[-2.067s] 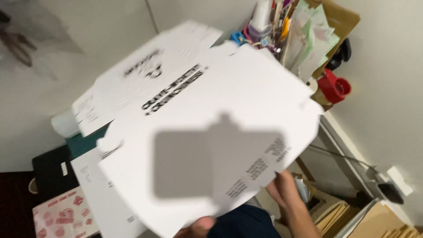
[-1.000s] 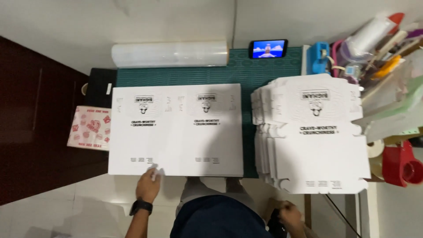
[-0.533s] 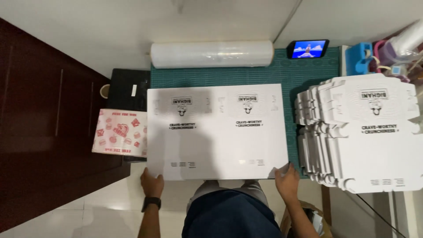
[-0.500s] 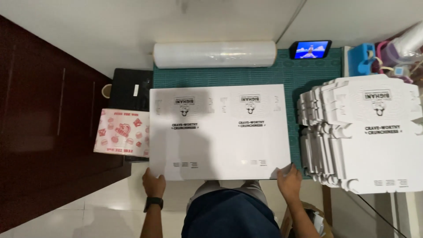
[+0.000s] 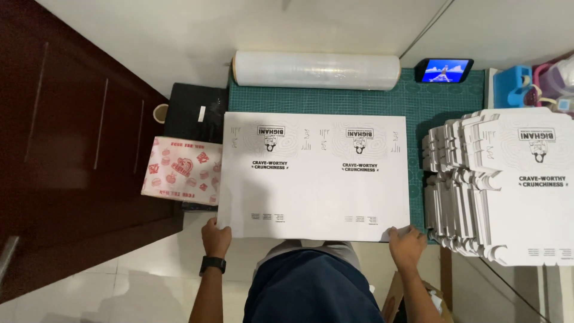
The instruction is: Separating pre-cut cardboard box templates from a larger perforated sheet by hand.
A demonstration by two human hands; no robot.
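A large white printed cardboard sheet (image 5: 317, 176) lies flat on the green cutting mat (image 5: 436, 98), its near edge overhanging toward me. My left hand (image 5: 216, 237) grips the sheet's near left corner. My right hand (image 5: 406, 245) grips its near right corner. Both hands have their fingers curled on the sheet's edge. A black watch sits on my left wrist.
A stack of die-cut white box blanks (image 5: 508, 185) lies to the right. A roll of clear wrap (image 5: 315, 70) and a phone (image 5: 443, 70) with a lit screen stand at the back. A red-patterned white box (image 5: 179, 170), a black case (image 5: 194, 113) and dark wooden cabinets (image 5: 72, 137) are on the left.
About two seconds ago a box blank was held up close; then it lay on the right stack. My right hand came up to the sheet's corner. The sheet has barely shifted since.
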